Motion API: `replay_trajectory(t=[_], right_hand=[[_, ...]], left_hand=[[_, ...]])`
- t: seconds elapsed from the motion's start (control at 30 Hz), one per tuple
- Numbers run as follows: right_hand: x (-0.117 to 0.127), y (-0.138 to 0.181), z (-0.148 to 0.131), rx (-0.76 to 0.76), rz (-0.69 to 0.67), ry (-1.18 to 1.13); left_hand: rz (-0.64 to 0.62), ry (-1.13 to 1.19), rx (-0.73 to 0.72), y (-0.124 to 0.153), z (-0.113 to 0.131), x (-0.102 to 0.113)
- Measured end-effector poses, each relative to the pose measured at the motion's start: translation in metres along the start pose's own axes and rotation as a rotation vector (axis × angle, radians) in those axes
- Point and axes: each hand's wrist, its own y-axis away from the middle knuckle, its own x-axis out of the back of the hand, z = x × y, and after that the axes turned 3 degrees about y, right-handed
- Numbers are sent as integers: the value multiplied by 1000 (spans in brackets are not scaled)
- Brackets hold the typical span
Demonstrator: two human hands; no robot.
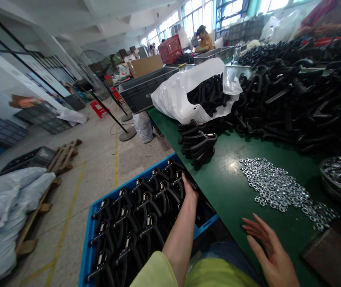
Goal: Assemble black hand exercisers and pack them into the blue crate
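Note:
My left hand [191, 192] reaches into the far right part of a blue crate [88, 227], touching the black forked parts there. Its fingers are partly hidden among them, so I cannot make out whether it grips one. Rows of these black forked parts [145, 201], each with a short shiny metal piece at the top, fill the crate. My right hand [269, 249] hovers over the green table [228, 187], fingers apart and holding nothing. Just beyond it lies a spread of small silver nuts [273, 187]. A small stack of black forked parts [198, 145] rests by the table's left edge.
A white plastic bag [170, 97] of black parts lies on the table, beside a big heap of black parts [302, 99]. At right stands a metal bowl [332, 185] of silver pieces. A wooden pallet [39, 207] lies left. Co-workers [205, 42] sit farther back.

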Motion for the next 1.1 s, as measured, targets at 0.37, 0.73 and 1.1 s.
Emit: replay_trajectory(t=[0.37, 0.73, 1.1], right_hand=[[0, -4, 6, 43, -2, 116], [-2, -11, -5, 7, 19, 68], [-3, -39, -17, -61, -17, -236]], left_hand=[[10, -150, -37, 2, 18, -18], [-88, -1010, -684, 58, 46, -58], [-144, -1122, -593, 53, 20, -86]])
